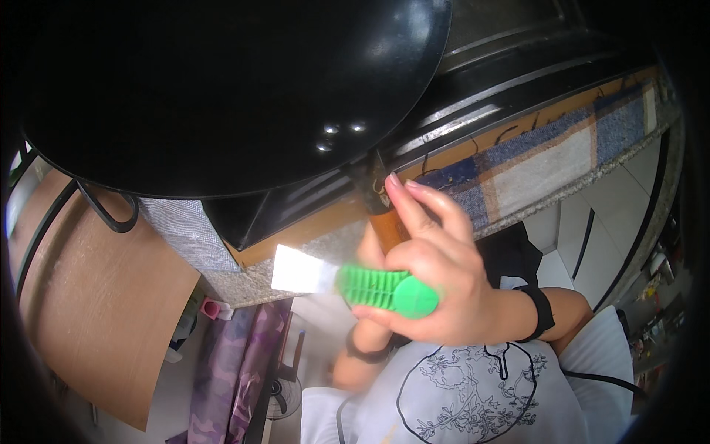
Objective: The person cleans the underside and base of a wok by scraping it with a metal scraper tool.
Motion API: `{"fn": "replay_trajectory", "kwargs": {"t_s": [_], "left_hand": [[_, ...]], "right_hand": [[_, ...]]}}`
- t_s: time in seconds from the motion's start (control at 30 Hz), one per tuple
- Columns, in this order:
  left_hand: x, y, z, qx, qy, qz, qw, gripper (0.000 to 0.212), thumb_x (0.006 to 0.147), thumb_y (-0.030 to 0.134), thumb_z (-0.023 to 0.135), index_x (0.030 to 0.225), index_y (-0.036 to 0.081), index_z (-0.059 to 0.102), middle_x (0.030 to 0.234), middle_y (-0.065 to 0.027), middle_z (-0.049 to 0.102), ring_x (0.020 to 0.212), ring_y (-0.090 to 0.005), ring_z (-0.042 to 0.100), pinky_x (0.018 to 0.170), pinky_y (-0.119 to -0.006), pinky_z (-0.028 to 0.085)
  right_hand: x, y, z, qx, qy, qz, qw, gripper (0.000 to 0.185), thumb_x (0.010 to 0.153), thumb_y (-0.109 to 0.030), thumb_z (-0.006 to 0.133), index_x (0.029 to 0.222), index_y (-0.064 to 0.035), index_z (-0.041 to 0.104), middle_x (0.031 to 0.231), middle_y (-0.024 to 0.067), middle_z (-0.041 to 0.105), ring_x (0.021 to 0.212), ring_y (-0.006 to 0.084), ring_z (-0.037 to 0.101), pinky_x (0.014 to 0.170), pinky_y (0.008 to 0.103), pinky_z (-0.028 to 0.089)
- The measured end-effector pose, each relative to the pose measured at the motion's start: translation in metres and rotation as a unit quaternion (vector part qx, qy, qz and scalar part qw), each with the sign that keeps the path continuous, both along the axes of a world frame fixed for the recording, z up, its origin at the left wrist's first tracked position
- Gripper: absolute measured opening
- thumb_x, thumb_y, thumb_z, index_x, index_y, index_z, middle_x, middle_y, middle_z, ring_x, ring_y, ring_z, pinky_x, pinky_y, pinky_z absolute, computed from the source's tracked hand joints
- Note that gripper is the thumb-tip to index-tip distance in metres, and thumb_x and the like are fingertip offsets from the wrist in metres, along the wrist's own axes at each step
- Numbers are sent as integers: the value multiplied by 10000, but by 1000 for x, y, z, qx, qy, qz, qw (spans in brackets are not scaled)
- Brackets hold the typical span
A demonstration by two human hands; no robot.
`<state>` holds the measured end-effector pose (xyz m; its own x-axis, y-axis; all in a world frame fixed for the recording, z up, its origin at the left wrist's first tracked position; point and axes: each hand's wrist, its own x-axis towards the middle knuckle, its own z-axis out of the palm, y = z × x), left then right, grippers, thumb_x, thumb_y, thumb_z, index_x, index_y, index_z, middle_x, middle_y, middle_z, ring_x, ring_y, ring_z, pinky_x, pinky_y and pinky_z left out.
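A large black wok (238,105) fills the upper left, with a few bright spots on its inner surface. Its brown wooden handle (387,228) points towards me. My left hand (370,248) is around the handle from behind, mostly hidden by the other hand. My right hand (444,261) holds a scraper with a ribbed green handle (371,288) and a broad, glare-lit blade (302,271) pointing left. Two right fingers extend towards the metal socket (371,183) at the handle's base; whether they touch it, I cannot tell.
Beneath the wok is a black cooktop (471,111). A plaid cloth (538,166) lies along the stone counter edge (244,286). A brown board (105,277) stands left, near a grey cloth (183,227). Lower down are a camouflage-patterned fabric (222,361) and a small fan (283,397).
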<state>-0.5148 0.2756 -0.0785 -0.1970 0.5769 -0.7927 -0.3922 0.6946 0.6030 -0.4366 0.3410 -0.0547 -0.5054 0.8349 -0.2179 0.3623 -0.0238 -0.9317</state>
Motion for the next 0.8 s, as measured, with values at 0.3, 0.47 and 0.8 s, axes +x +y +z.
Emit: {"fn": "replay_trajectory", "kwargs": {"t_s": [0.3,0.47,0.8], "left_hand": [[2,2,1,8,16,4,1000,196,746,10,581,921,27,493,773,-39,526,733,-118,529,598,-228,432],[2,2,1,7,17,2,1000,193,748,11,580,918,29,491,769,-37,522,727,-117,524,595,-227,429],[2,0,2,5,23,-1,1000,186,750,13,578,911,32,488,761,-33,514,715,-113,515,589,-227,424]], "right_hand": [[-23,-20,5,26,17,66,997,256,681,-238,651,692,-37,493,1170,282,444,1187,420,321,951,551,224],[-25,-29,7,96,11,51,994,197,697,-179,587,607,-33,488,1059,212,548,1083,413,454,941,554,242],[-17,-21,4,98,-32,8,995,307,708,-295,647,713,-16,518,917,201,577,1054,462,452,966,561,173]]}}
